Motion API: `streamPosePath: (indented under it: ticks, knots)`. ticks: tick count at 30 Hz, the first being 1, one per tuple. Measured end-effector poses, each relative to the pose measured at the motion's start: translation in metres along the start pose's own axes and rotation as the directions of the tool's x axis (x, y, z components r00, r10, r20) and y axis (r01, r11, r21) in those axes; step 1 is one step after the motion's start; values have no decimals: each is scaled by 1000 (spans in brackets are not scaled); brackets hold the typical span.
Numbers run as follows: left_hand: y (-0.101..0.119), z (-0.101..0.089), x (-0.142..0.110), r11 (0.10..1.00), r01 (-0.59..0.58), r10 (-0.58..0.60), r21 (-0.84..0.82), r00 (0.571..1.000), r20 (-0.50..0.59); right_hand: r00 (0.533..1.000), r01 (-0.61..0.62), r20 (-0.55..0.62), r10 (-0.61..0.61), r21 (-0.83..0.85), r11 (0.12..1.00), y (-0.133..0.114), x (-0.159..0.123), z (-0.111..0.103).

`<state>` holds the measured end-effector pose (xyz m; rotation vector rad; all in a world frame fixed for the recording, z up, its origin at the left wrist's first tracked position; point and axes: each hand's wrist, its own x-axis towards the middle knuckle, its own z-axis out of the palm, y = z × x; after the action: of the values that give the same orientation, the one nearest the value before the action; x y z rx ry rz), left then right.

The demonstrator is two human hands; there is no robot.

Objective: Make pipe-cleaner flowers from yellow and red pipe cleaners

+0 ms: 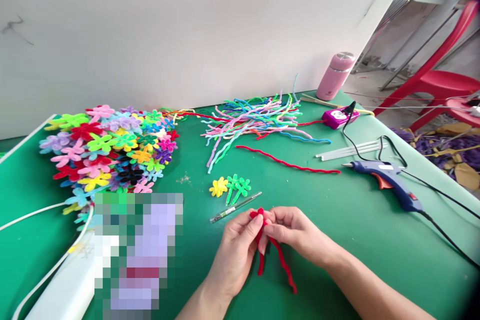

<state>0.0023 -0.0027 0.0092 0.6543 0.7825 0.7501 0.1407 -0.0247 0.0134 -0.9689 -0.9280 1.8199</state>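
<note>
My left hand (240,245) and my right hand (294,232) meet near the front of the green table. Between their fingertips they pinch a red pipe cleaner (284,267). Its upper part is bunched into small loops, while two wavy ends hang below my fingers. Part of the bent shape is hidden behind my thumbs. Just beyond my left hand lies a clear pen (235,208). Past the pen are a yellow pipe-cleaner flower (218,187) and two green stemmed pieces (238,189). A single straight red pipe cleaner (288,162) lies farther back.
Pipe-cleaner flowers (100,141) are heaped at left. Loose colored pipe cleaners (255,120) pile up at the back. On the right are a blue glue gun (390,180) with its cord, glue sticks (350,150), a purple box (339,117) and a pink bottle (335,77).
</note>
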Motion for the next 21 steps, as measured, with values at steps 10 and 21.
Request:
streamPosePath:
  ticks: [10, 21]
  knots:
    - [-4, -2, -2, 969, -88, 113, 233, 989, -97, 971, 10, -238, -32, -95, 995, 6, 2, -3]
    - [-3, 1, -6, 934, -152, 211, 324, 965, -157, 963, 28, -258, -83, -211, 977, 8, 1, 4]
